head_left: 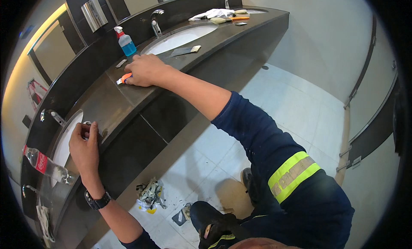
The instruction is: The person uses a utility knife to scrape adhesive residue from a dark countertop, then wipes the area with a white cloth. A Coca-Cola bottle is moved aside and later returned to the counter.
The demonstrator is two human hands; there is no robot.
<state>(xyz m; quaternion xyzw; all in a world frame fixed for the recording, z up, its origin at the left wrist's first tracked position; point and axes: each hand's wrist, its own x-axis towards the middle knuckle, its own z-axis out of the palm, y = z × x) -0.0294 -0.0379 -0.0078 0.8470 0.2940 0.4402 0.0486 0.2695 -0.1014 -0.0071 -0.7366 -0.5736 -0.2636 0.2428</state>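
Observation:
My right hand (146, 71) rests on the dark countertop (106, 91), fingers closed round a small orange-handled tool (125, 78) with a pale, bladelike tip. Only the tool's front end shows; the rest is under my fingers. My left hand (84, 146), with a black watch at its wrist, is bent at the edge of a white sink (67, 139). Its thumb and fingers close on a small whitish thing, mostly hidden. Beyond my right hand lie a small pale strip (121, 64) and a flat scraper (185, 51).
A spray bottle (126, 43) of blue liquid stands by the far basin (182, 37). A clear plastic bottle (49, 165) with a red label is at the left. Farther along lie a white cloth (212, 14) and an orange-handled brush (237, 18). Crumpled rags (150, 194) lie on the tiled floor.

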